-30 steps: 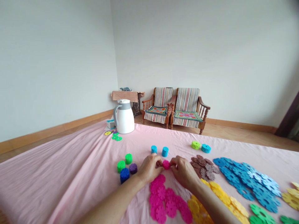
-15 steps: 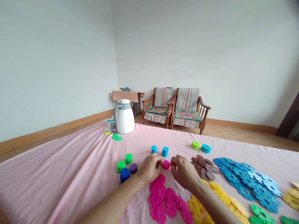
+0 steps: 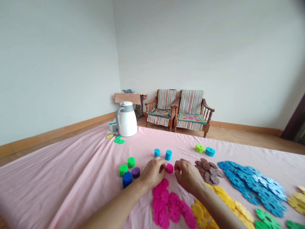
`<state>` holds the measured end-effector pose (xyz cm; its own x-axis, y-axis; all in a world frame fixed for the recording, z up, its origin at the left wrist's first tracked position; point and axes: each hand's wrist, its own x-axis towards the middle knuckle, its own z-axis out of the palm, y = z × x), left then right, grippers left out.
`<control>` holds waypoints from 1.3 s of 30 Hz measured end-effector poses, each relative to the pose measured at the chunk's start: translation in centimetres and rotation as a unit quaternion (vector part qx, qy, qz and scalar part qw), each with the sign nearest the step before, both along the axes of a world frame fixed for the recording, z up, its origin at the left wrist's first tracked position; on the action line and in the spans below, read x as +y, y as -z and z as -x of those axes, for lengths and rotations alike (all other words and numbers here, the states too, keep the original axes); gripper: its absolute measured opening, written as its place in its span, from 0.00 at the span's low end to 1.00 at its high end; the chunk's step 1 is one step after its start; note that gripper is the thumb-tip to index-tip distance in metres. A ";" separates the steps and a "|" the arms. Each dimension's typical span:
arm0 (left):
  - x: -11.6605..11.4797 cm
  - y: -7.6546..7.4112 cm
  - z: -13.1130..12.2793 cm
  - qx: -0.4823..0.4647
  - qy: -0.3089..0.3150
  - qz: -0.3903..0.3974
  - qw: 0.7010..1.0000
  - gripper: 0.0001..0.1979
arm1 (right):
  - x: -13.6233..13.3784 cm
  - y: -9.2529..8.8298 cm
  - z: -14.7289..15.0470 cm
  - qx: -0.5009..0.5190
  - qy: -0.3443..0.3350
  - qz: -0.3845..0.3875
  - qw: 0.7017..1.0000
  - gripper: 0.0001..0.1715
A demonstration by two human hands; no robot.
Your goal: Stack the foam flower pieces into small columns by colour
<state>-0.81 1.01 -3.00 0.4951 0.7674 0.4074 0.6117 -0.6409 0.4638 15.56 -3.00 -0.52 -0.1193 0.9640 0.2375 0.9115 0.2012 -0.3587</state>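
A small stack of pink flower-shaped discs (image 3: 169, 168) stands on the pink cloth (image 3: 76, 171) between my two hands. My left hand (image 3: 152, 173) curls its fingers against the stack's left side and grips it. My right hand (image 3: 187, 175) sits just right of the stack with fingers curled, a small gap showing between fingertips and stack. Loose pink discs (image 3: 170, 206) lie flat directly below my hands.
Finished stacks stand around: green (image 3: 127, 165), dark blue (image 3: 127, 178), purple (image 3: 135, 172), cyan (image 3: 163, 154), lime and blue (image 3: 205, 149). Brown (image 3: 207, 170), blue (image 3: 252, 186), yellow (image 3: 221, 203) and green discs (image 3: 267, 219) lie right. A white jug (image 3: 126, 119) stands at the far edge.
My right hand's fingers have drawn slightly back from the pink stack, which they touched a second ago. The left hand and the stack have stayed in place.
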 end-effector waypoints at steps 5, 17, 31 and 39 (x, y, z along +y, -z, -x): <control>0.0 -0.1 -0.2 -0.009 -0.038 0.019 0.999 0.11 | -0.6 -1.5 -0.2 0.029 -0.100 0.056 0.993 0.09; 0.2 0.1 -0.1 -0.020 -0.048 0.049 0.997 0.11 | -1.5 -0.5 1.1 0.155 -0.285 0.184 0.928 0.14; 0.0 0.2 -0.2 -0.040 -0.032 0.048 0.998 0.05 | 1.0 -0.3 -1.5 0.489 -0.030 0.183 0.852 0.10; -0.2 -0.1 0.0 -0.042 -0.029 0.061 0.997 0.07 | 1.7 1.4 -0.3 0.530 0.035 0.158 0.833 0.13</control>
